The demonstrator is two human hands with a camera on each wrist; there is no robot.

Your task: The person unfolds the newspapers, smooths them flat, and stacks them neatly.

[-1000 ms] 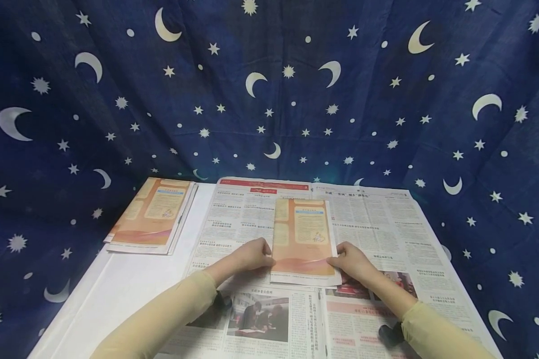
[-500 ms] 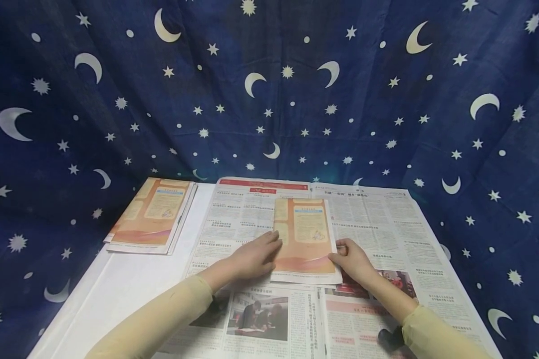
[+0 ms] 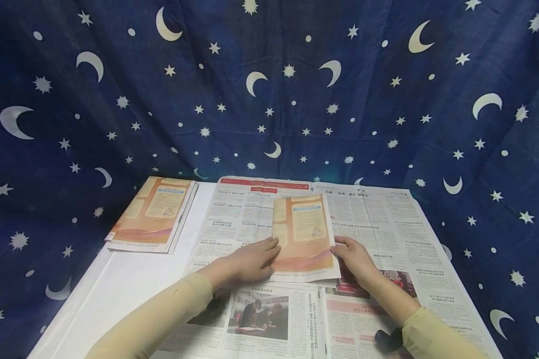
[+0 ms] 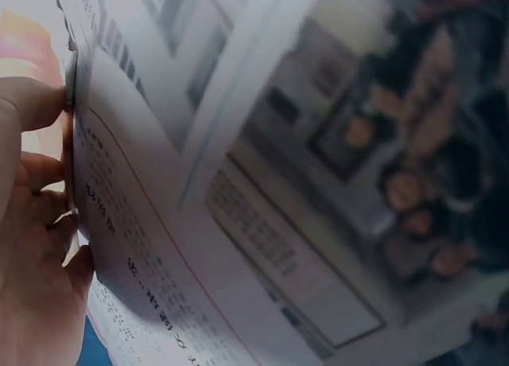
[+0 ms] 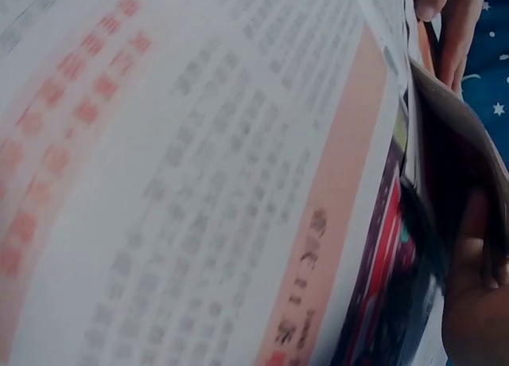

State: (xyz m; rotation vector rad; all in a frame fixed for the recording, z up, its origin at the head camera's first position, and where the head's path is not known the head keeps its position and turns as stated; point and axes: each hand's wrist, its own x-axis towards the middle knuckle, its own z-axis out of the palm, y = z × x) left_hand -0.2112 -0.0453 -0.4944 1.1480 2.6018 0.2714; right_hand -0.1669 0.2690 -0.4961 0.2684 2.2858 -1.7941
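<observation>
A folded newspaper with an orange-and-cream page on top (image 3: 303, 237) lies over a spread-out newspaper (image 3: 382, 229) on the table. My left hand (image 3: 253, 259) rests at its left edge, fingers extended onto the paper's border; the left wrist view shows those fingers (image 4: 48, 175) along the edge. At the opposite edge, my right hand (image 3: 358, 262) pinches the folded newspaper near its lower right, raising that side a little. In the right wrist view a dark gap opens under the lifted paper, with the right hand (image 5: 477, 318) partly inside it.
To the left, a stack of folded newspapers with the same orange page (image 3: 145, 217) lies on the white tabletop (image 3: 130, 274). A dark blue curtain with moons and stars (image 3: 233, 89) hangs around the table's back and sides.
My left hand has shifted from pinching the left edge to lying over it with fingers extended. The folded newspaper's right side has risen slightly in my right hand.
</observation>
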